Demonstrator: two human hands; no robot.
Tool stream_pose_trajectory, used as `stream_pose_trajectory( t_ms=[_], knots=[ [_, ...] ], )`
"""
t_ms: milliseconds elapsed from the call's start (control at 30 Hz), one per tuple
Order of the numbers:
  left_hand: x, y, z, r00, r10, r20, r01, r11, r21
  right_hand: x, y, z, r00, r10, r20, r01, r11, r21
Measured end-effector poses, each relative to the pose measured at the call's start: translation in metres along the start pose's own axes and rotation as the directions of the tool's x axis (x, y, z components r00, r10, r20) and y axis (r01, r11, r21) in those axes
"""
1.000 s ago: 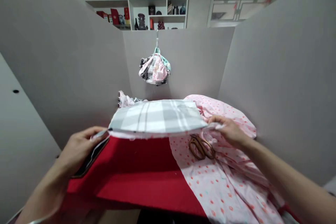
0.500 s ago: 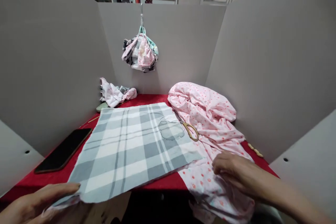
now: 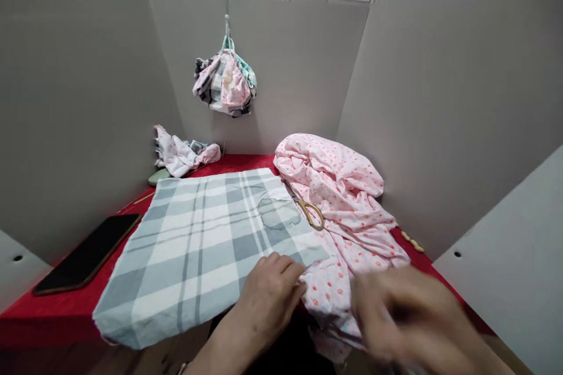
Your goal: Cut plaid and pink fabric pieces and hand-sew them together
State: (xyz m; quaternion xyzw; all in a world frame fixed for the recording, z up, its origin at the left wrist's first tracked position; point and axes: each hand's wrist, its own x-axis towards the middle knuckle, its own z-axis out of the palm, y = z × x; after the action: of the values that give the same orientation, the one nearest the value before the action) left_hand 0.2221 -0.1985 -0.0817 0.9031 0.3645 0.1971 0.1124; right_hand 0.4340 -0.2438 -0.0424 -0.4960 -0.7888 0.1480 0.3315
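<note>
A grey-and-white plaid cloth (image 3: 189, 246) lies flat, its front edge hanging a little over the table edge. Beside it spreads a pink cloth with red dots (image 3: 332, 170), bunched at the back and trailing off the front. My left hand (image 3: 272, 287) rests over the plaid cloth's front right edge, fingers curled closed on the pink cloth's left edge; the fingertips are partly hidden. Over the front part of the pink cloth is my right hand (image 3: 400, 316), smeared by motion, so its grip does not show. Gold-handled scissors (image 3: 311, 215) lie between the cloths, blades partly covered.
A black phone (image 3: 88, 255) lies at the left on the red table cover (image 3: 53, 319). Cloth scraps (image 3: 182, 155) are heaped at the back left. A bundle of fabric pieces (image 3: 226, 82) hangs from a hook on the grey back panel (image 3: 303, 70). Panels stand on both sides.
My left hand has let go of the plaid cloth's front left corner and moved right to the pink cloth's edge. My right hand has shifted nearer and blurred. The view has turned slightly right.
</note>
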Motion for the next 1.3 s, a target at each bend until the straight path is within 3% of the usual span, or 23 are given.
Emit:
stream_pose_trajectory(
  t_ms=[100, 200, 300, 533, 767, 867, 967, 1100, 1300],
  knots=[
    [0.013, -0.003, 0.019, 0.997, -0.069, 0.037, 0.066, 0.995, 0.072, 0.021, 0.034, 0.013, 0.993, 0.110, -0.044, -0.107, 0.993, 0.051],
    [0.020, -0.006, 0.026, 0.992, -0.125, 0.027, 0.122, 0.987, 0.104, 0.023, 0.066, 0.024, 0.974, 0.219, 0.060, -0.222, 0.974, 0.040],
    [0.029, -0.003, 0.032, 0.989, -0.146, 0.026, 0.138, 0.970, 0.201, 0.016, 0.076, 0.029, 0.962, 0.246, 0.118, -0.245, 0.969, -0.018],
    [0.049, 0.007, 0.052, 0.991, -0.136, 0.006, 0.129, 0.956, 0.263, 0.000, 0.075, 0.042, 0.997, -0.021, 0.072, 0.032, 0.985, -0.167],
    [0.052, 0.001, 0.039, 0.970, -0.243, 0.008, 0.243, 0.967, -0.076, -0.011, 0.077, 0.045, 0.979, -0.163, 0.125, 0.202, 0.884, -0.422],
    [0.050, -0.001, 0.040, 0.986, -0.163, -0.039, 0.158, 0.980, -0.123, -0.010, 0.074, 0.043, 0.971, -0.208, 0.115, 0.237, 0.874, -0.425],
    [0.047, -0.002, 0.047, 0.996, -0.007, -0.086, 0.008, 1.000, 0.003, -0.009, 0.073, 0.042, 0.968, -0.215, 0.132, 0.250, 0.889, -0.384],
    [0.046, -0.004, 0.053, 0.989, 0.146, 0.001, -0.144, 0.977, 0.157, -0.010, 0.073, 0.041, 0.967, -0.212, 0.140, 0.249, 0.900, -0.358],
    [0.048, -0.009, 0.051, 0.977, 0.197, 0.081, -0.208, 0.965, 0.159, -0.009, 0.075, 0.034, 0.978, -0.169, 0.124, 0.198, 0.940, -0.278]
  ],
)
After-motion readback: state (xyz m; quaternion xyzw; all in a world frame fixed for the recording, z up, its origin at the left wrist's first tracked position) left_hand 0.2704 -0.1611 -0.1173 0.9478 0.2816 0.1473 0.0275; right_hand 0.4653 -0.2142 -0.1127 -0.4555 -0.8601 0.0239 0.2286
